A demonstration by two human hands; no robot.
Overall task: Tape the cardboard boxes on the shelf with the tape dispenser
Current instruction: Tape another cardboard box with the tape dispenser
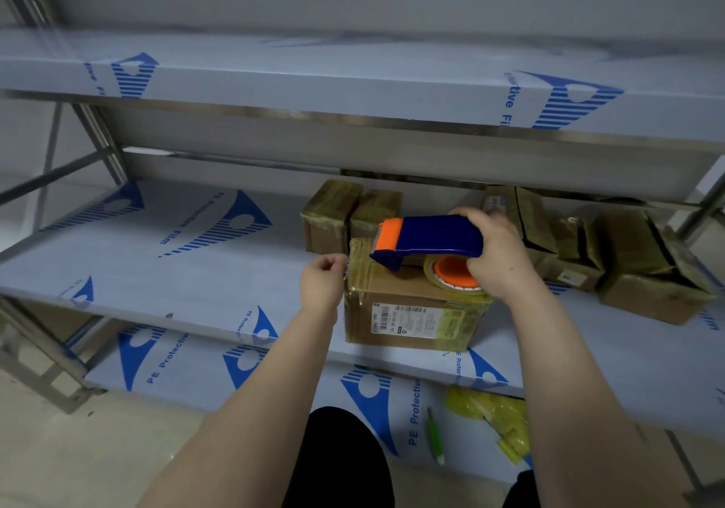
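Ideally the left hand (323,278), fingers pinching the clear tape end (347,270) at nine o'clock on the brown cardboard box (396,291) on the film-covered shelf (196,268), anchors it while the right hand (498,256), clamped round the blue-and-orange plastic tape dispenser (427,237), pulls toward three o'clock.

Right hand (496,256): grips the blue tape dispenser (427,238) on the cardboard box (412,307).
Left hand (321,282): pinches tape at the box's left edge.
Shelf (176,272): carries the box.

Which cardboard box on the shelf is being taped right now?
The front box with the big white label: the right hand holds the tape dispenser on it, the left hand pinches tape at its corner.
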